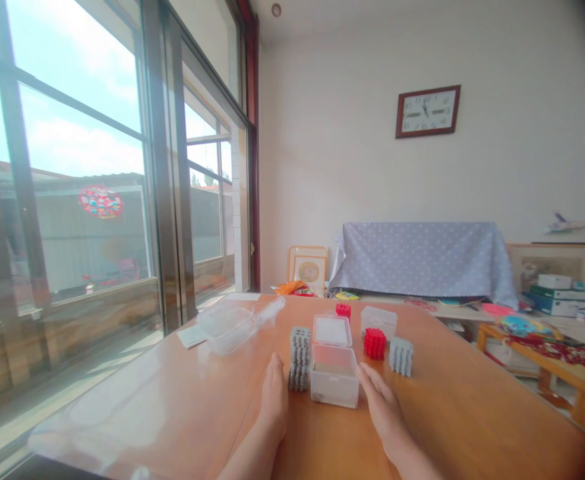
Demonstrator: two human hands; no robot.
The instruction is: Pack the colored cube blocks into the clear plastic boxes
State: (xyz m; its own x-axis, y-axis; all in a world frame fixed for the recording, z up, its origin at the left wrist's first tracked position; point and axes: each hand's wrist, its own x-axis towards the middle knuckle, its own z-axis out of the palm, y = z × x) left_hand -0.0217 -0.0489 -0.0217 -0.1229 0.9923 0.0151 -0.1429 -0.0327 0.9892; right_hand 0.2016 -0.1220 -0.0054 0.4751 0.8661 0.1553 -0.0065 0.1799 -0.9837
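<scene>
My left hand (274,392) lies flat on the wooden table (172,413), fingers stretched out, just left of a small clear plastic box (334,381) with its lid (331,331) hinged open behind it. My right hand (381,403) lies flat on the other side of the box, fingers together and extended. Neither hand holds anything. A stack of grey toothed blocks (299,358) stands by my left fingertips. A red toothed block (375,343) and a grey one (401,356) sit beyond my right hand.
An open clear container (227,325) and a paper slip (191,336) lie at the table's left. Another small clear box (378,321) and a red block (343,310) sit farther back. Large windows run along the left; a covered cabinet (422,260) and a low table (547,343) stand behind.
</scene>
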